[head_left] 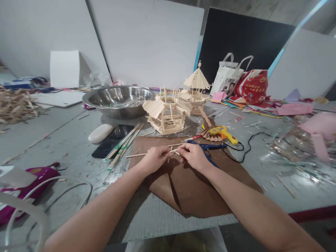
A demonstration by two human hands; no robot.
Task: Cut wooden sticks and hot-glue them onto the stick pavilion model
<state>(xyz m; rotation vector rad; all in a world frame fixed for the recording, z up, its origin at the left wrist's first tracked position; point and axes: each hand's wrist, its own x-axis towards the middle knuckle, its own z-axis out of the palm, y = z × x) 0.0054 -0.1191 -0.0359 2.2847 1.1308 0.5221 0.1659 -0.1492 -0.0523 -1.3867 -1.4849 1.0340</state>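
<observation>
Wooden stick (173,151): pale, thin, straight, held just above brown sheet (194,196), near its far edge; other pale sticks close by, joins too small to tell. Sheet stretches from hands toward tabletop (123,217) front edge. Stick-built pavilion (168,119) just beyond; dark phone (112,141) bounds left, yellow glue gun (223,133) right, blue-handled tool (213,146) beside right wrist. Left hand (157,158), right hand (194,156) near each other, fingertips clamped on stick, forearms angled inward.
</observation>
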